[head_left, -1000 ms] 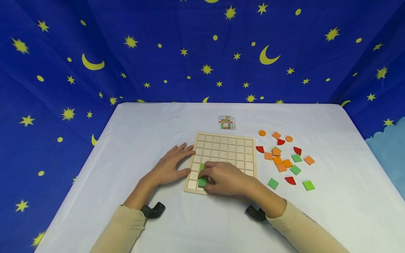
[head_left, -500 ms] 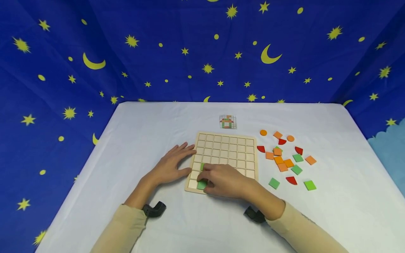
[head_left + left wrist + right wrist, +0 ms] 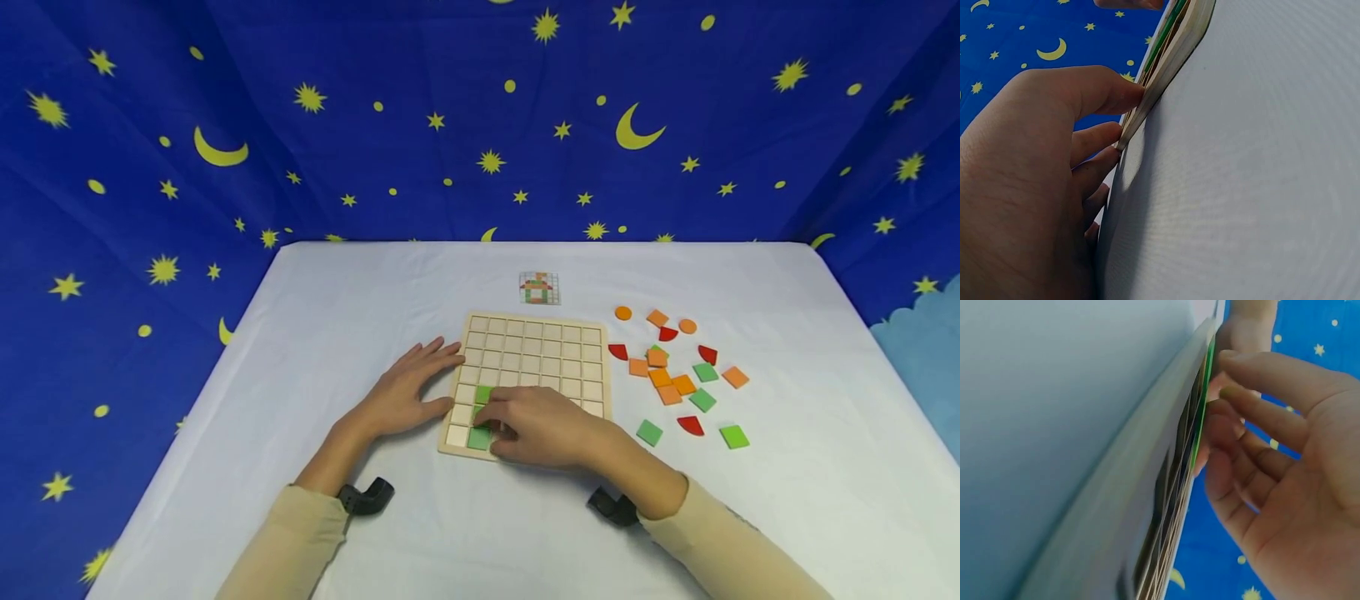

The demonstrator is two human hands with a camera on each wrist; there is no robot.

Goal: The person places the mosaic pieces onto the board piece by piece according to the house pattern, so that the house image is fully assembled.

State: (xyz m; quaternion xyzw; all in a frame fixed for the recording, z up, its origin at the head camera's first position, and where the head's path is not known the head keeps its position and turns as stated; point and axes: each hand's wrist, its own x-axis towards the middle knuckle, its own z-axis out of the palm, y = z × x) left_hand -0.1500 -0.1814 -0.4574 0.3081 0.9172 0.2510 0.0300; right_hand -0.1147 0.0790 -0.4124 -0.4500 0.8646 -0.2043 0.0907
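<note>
In the head view a wooden grid board (image 3: 531,323) lies on the white table. Green square tiles sit in its second column from the left: an upper tile (image 3: 483,394), a lower tile (image 3: 478,438), and one between them partly covered by fingers. My right hand (image 3: 542,427) is over these tiles with loosely bent fingers. In the right wrist view nothing shows pinched between the thumb and fingers of the right hand (image 3: 1285,450). My left hand (image 3: 401,392) rests at the board's left edge with spread fingers, and in the left wrist view its thumb (image 3: 1110,90) touches the rim.
Right of the board lie loose orange squares (image 3: 683,384), green squares (image 3: 649,432), red quarter-circles (image 3: 691,426) and orange discs (image 3: 623,313). Behind the board lies a small pattern card (image 3: 539,288). A blue star-patterned cloth (image 3: 480,125) hangs behind the table.
The right hand has shifted slightly to the right, its fingers drawing back so more of the green tiles shows. The left hand has stayed on the board's edge.
</note>
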